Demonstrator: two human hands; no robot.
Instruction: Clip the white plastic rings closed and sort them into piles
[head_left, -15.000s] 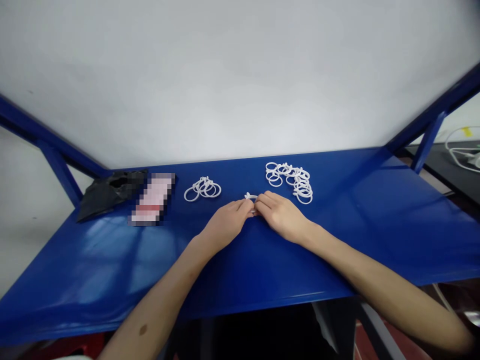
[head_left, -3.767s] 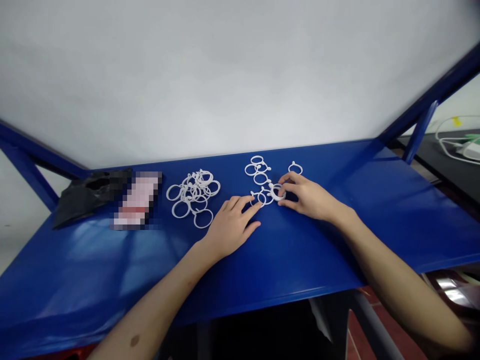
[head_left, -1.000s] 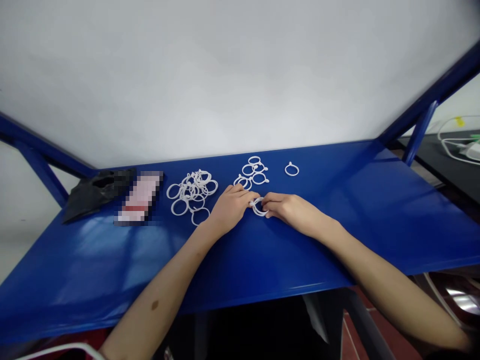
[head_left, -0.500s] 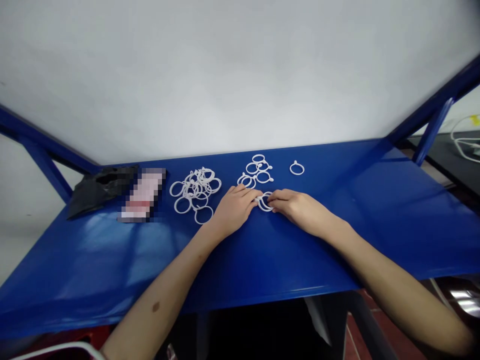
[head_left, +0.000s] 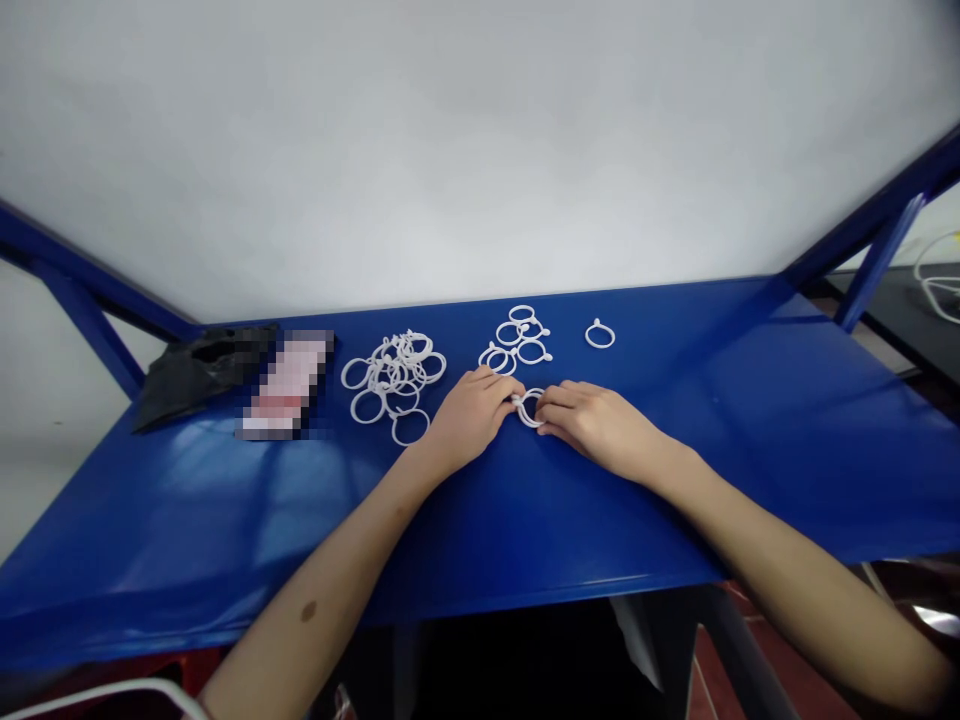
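Observation:
Two white curtain rings [head_left: 530,408], nearly stacked on one another, are held between my hands just above or on the blue surface. The fingers of my left hand [head_left: 474,408] close on their left side, where the small eyelets sit. On their right side, my right hand [head_left: 592,418] pinches the rims, and its fingertips are partly hidden. Just beyond my hands lies a loose group of several white rings [head_left: 531,351], each with a small eyelet. A larger tangled heap of rings [head_left: 400,372] rests left of my left hand.
A single ring [head_left: 600,336] lies apart at the back right. On the left are a black plastic bag [head_left: 199,375] and a blurred pinkish rectangular item [head_left: 285,385]. The blue tabletop [head_left: 517,530] meets a pale wall [head_left: 480,150], with blue frame bars [head_left: 881,262] at both sides.
The two rings between my hands overlap more closely now, where before they were offset. My hands hold nearly the same places; the whole view has shifted slightly.

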